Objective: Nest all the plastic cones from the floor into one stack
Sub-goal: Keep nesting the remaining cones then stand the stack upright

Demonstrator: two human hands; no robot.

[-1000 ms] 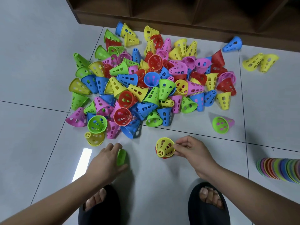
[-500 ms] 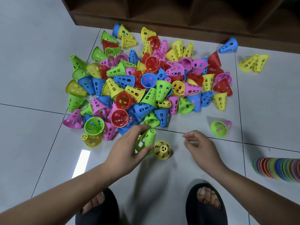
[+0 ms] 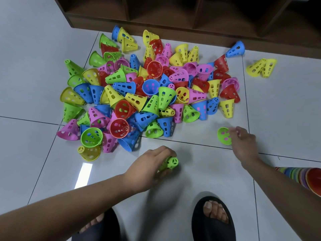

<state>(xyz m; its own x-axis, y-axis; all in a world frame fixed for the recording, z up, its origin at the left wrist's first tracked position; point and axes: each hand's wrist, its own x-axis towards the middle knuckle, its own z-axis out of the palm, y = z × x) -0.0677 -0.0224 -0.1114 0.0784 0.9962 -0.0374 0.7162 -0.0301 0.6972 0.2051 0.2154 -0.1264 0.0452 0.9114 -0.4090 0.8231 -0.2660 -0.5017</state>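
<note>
Just in front of the pile of cones [image 3: 151,94] on the floor [image 3: 199,171], a green cone [image 3: 171,162] lies on its side inside the curled fingers [image 3: 163,152] of the left hand [image 3: 149,167], with its narrow tip poking out. Right of the pile, the right hand [image 3: 245,145] stretches forward palm-down, its blurred fingertips against a green-and-pink cone [image 3: 223,136]. I cannot tell whether they grip it.

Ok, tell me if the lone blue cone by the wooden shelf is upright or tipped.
Tipped. The blue cone lies on its side on the floor, its slotted wall showing and its narrow tip pointing left.
</note>
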